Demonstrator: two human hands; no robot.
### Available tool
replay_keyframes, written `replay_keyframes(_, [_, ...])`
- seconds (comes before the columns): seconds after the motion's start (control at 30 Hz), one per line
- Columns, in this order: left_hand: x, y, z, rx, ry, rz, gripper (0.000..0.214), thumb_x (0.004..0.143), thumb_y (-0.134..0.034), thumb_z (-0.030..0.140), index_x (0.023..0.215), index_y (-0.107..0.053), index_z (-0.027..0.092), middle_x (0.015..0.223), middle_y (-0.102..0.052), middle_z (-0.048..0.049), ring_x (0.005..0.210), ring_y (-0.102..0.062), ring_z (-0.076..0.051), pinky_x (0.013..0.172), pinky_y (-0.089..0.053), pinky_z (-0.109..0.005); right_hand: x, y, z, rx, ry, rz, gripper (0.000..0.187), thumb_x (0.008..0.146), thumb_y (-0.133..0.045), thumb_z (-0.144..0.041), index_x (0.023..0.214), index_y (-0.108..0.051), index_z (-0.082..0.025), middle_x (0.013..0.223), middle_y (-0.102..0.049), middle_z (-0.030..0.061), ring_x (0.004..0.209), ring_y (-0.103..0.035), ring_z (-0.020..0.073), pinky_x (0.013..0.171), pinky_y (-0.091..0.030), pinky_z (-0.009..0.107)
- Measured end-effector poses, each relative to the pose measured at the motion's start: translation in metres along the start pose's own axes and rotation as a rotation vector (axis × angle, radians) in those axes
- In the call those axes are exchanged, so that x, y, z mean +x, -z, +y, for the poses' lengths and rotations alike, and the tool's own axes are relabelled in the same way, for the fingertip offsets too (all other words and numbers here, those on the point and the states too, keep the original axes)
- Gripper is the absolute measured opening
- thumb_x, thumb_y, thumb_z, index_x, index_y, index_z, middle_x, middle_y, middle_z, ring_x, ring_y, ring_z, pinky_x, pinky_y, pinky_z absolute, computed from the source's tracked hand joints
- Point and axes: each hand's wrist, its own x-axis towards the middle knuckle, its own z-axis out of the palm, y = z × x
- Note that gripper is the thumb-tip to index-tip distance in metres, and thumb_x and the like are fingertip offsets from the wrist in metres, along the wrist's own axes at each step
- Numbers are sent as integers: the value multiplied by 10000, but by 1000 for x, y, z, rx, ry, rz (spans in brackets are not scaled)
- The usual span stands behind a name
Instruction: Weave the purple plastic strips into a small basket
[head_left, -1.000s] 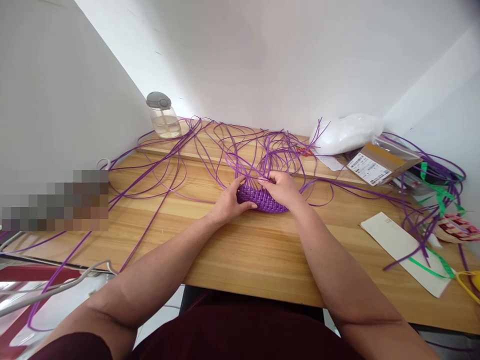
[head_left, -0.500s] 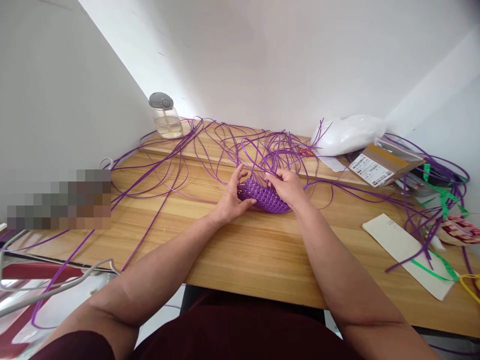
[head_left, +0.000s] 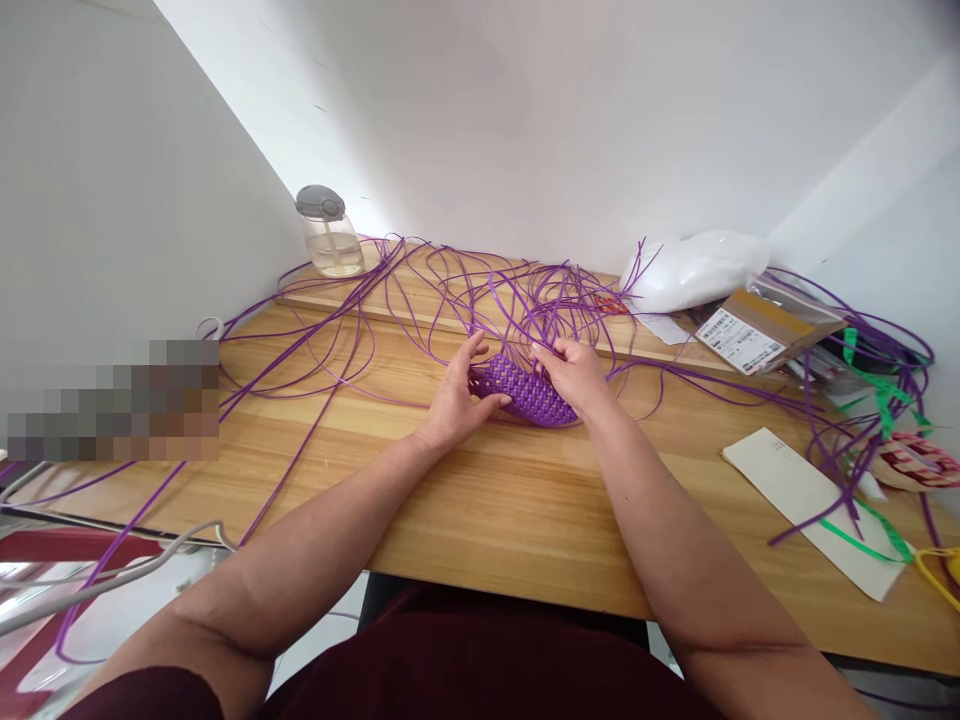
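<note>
- Our right hand [head_left: 564, 368] has its grip pinched, thumb against forefinger, on purple strands [head_left: 551, 322] at the far edge of the weave; we cannot tell exactly how many.
- Our left hand [head_left: 463, 395] has its grip spread around the left end, thumb resting on the near side and fingers raised behind.
- Between the two hands we have the purple woven piece [head_left: 529, 394], tilted up on the worktop [head_left: 510, 530]; taking it as the clock's centre, we put twelve at the back wall.
- Toward twelve o'clock, its loose strands curl in a tangle over a raised wooden ledge [head_left: 315, 290].
- At ten o'clock we see a grey-lidded bottle [head_left: 334, 250] partly filled with clear liquid.
- At two o'clock lies a white plastic bag [head_left: 694, 270], with a labelled packet [head_left: 741, 340] just beside it.
- Near three o'clock we find green ribbon [head_left: 889, 400] and a red-and-white woven item [head_left: 913, 464].
- Near four o'clock lies a cream envelope [head_left: 814, 510].
</note>
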Motion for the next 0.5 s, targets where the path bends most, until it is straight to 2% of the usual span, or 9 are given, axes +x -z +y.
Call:
replay_keyframes(0.23, [-1,2,3,133,-22,115,856,700,-860,283,1439,-430,255,1368,-502,-141,1094,-598,-234,788,-605,-342,1,-2,3,10,-4,48,386,825,-629,-541,688,-653,-181,615,-642,17,547,-533,135,551,-374,264])
replay_keyframes(0.37, [0,2,9,142,6,151,715,673,-876,253,1291,-519,223,1307,-503,-109,1000,-607,-181,720,-611,-290,0,-5,3,64,-29,69,377,811,-636,-541,713,-661,-177,610,-639,16,520,-499,125,527,-351,260])
replay_keyframes(0.5, [0,2,10,120,13,153,594,671,-873,222,1166,-545,198,1185,-544,-74,963,-599,-162,717,-601,-273,1,-7,4,74,-28,73,374,805,-645,-540,720,-667,-176,632,-652,21,529,-508,127,524,-349,257])
